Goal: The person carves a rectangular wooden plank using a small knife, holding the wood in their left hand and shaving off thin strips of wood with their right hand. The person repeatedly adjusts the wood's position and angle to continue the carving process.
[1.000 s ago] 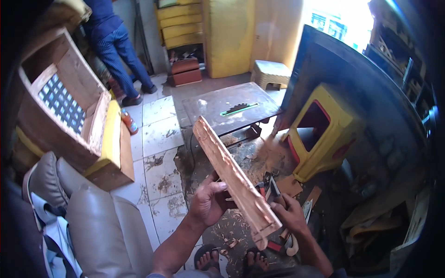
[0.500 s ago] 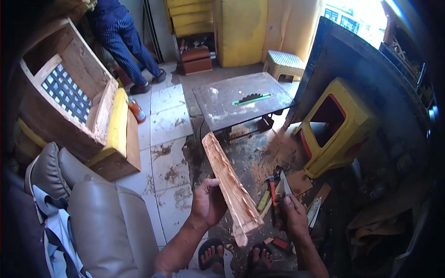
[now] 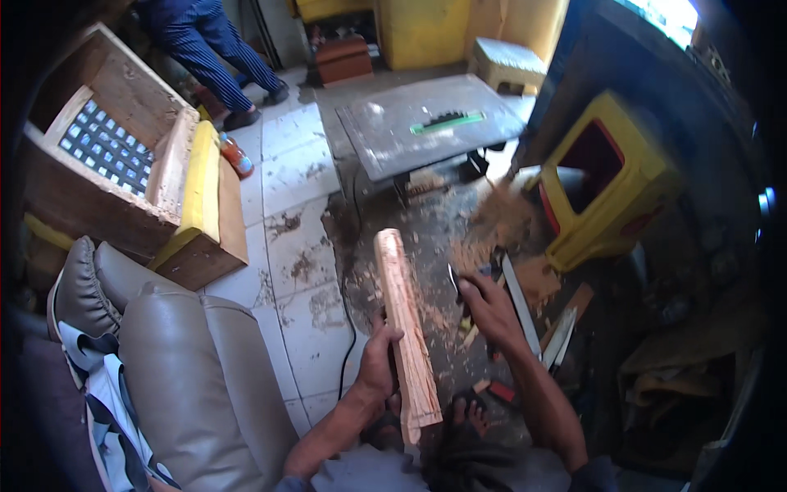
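Note:
My left hand (image 3: 379,361) is closed round a roughly carved length of pale wood (image 3: 403,328), gripping it near its middle. The wood stands steeply, its wider notched end towards me and its narrower end away. To the right of it, my right hand (image 3: 490,307) grips a knife (image 3: 452,279); its bright blade sticks out beyond the fingers towards the wood without touching it. The knife's handle is hidden inside the fist.
Ahead stands a low saw table (image 3: 434,135) with a toothed blade in a green slot. A yellow stool (image 3: 602,172) lies tipped at right. Grey padded upholstery (image 3: 180,369) and a wooden frame (image 3: 160,156) fill the left. Shavings and offcuts (image 3: 561,336) litter the floor. Another person (image 3: 217,57) stands far left.
The carved wood has turned in my left hand, showing another face and standing more upright. My right hand has moved up and left, its blade now nearer the wood. The view has shifted slightly.

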`<action>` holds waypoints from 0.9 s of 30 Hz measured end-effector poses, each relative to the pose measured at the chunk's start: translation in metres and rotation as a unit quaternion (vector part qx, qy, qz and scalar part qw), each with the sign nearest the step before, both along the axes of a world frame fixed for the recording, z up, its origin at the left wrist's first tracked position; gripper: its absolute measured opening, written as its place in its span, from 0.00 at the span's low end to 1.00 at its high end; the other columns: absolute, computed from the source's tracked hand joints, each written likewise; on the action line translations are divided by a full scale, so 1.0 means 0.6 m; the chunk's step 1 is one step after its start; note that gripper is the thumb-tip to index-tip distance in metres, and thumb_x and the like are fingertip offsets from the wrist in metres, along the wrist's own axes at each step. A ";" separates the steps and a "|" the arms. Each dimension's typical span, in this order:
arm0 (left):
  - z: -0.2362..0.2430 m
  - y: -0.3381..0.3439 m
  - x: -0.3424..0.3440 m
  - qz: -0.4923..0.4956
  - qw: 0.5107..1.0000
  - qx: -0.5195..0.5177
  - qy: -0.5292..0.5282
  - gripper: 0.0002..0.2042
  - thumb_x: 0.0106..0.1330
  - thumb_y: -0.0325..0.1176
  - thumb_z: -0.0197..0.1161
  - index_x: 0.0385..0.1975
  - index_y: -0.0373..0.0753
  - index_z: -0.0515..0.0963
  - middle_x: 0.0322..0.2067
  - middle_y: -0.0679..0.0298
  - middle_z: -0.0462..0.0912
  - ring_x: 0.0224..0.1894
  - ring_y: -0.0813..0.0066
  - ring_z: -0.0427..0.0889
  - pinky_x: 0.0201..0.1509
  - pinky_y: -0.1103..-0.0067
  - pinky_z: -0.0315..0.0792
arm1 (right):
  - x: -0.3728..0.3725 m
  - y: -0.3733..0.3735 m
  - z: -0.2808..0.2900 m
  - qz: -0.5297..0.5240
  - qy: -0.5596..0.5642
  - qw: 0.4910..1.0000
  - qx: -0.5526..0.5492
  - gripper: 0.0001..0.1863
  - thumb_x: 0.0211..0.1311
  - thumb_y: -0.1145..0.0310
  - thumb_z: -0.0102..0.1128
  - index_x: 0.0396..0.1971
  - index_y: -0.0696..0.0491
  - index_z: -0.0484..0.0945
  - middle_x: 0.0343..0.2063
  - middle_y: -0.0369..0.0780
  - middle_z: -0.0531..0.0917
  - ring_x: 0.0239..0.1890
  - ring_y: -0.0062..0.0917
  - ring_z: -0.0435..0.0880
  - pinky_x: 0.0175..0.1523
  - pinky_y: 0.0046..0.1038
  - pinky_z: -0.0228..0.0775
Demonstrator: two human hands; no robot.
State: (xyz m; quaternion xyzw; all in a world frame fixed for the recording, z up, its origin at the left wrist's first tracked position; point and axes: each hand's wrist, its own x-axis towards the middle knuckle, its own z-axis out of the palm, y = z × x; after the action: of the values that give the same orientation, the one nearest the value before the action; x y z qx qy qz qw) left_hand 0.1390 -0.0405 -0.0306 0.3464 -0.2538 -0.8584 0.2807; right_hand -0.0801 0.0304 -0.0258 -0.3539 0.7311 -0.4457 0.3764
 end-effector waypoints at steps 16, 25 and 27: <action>-0.118 0.073 0.061 -0.206 0.930 0.148 -0.267 0.19 0.80 0.50 0.45 0.55 0.43 0.71 0.33 0.64 0.79 0.29 0.76 0.80 0.33 0.77 0.77 | 0.041 -0.001 -0.302 0.115 0.069 0.946 0.296 0.22 0.70 0.51 0.50 0.59 0.35 0.82 0.54 0.42 0.86 0.57 0.42 0.84 0.61 0.46 0.75; -0.117 0.074 0.049 -0.213 0.933 0.085 -0.278 0.20 0.80 0.49 0.45 0.59 0.40 0.66 0.33 0.63 0.79 0.27 0.76 0.79 0.30 0.78 0.78 | 0.045 -0.004 -0.306 0.162 0.084 0.939 0.290 0.20 0.71 0.52 0.49 0.57 0.33 0.83 0.51 0.42 0.87 0.53 0.42 0.86 0.59 0.45 0.76; -0.107 0.070 0.044 -0.229 0.925 0.072 -0.295 0.20 0.80 0.49 0.44 0.59 0.40 0.66 0.33 0.62 0.79 0.26 0.76 0.79 0.29 0.78 0.78 | 0.047 -0.002 -0.307 0.157 0.089 0.943 0.280 0.20 0.70 0.53 0.50 0.57 0.33 0.83 0.50 0.42 0.88 0.53 0.42 0.86 0.59 0.45 0.76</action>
State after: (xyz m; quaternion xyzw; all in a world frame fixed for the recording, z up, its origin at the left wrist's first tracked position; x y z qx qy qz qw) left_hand 0.1657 0.0018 -0.0949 0.5358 -0.3356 -0.7739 -0.0370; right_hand -0.0520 0.0290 -0.2099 -0.3824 0.7924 -0.1246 0.4587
